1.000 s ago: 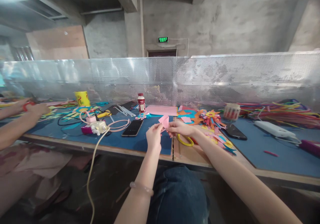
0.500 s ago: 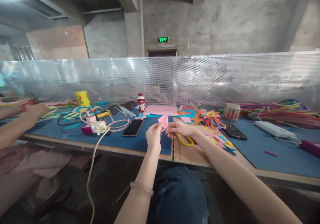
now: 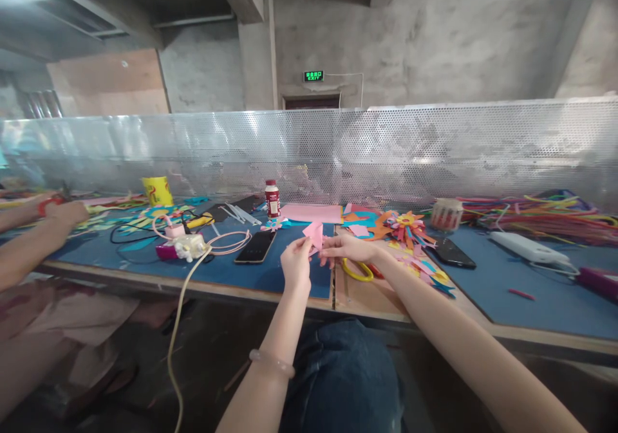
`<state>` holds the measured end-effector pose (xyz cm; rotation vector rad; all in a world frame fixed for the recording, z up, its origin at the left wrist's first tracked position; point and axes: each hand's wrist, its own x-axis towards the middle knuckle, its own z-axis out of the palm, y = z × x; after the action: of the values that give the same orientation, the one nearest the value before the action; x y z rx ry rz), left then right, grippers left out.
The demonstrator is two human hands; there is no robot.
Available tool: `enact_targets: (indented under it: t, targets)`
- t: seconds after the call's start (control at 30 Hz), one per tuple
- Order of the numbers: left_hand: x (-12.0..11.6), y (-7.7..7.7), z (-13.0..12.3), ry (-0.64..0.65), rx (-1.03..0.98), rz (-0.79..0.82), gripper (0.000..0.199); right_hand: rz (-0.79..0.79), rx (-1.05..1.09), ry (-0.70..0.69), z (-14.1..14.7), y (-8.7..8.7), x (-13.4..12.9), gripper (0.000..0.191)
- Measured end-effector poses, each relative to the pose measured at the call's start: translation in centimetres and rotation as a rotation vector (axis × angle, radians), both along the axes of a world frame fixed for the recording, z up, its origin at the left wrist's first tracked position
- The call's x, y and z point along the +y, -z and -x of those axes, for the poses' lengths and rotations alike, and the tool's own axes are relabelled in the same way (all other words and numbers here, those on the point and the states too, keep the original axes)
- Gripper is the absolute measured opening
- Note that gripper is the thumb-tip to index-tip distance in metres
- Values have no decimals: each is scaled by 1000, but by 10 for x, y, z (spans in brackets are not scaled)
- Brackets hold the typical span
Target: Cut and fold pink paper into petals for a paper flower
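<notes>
Over the table's front edge, a small folded piece of pink paper (image 3: 315,232) is held up with a pointed corner standing. My left hand (image 3: 296,267) pinches its lower left side between thumb and fingers. From the right, my right hand (image 3: 351,248) has its bent fingers closed on the paper's lower right edge; its fingertips are partly hidden. Just below that hand lies a yellow scissor-like handle (image 3: 358,273). Behind both hands rests a flat pink sheet (image 3: 311,213), and a colourful paper flower (image 3: 408,226) sits to the right.
A dark phone (image 3: 255,248), a red-capped bottle (image 3: 272,200) and a power strip with cables (image 3: 190,246) stand left of my hands. At right are another phone (image 3: 454,253) and a clear jar (image 3: 447,215). Another person's hands (image 3: 67,213) hold red-handled scissors at far left.
The pink paper has tilted slightly in my fingers, and my right hand's fingers have shifted a little against its edge. The rest of the table looks the same.
</notes>
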<state>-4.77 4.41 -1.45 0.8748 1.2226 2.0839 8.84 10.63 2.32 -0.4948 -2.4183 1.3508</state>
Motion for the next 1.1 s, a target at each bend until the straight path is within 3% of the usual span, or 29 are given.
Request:
enact_targets:
  t: [0.4, 0.73, 1.1]
  targets:
    - [-8, -5, -5, 108, 225, 25, 18, -60, 74, 128, -2, 7, 9, 44]
    - [-8, -5, -4, 142, 225, 21, 16, -44, 82, 200, -6, 7, 9, 47]
    - [-8, -6, -6, 122, 187, 49, 15, 91, 174, 241, -6, 7, 13, 45]
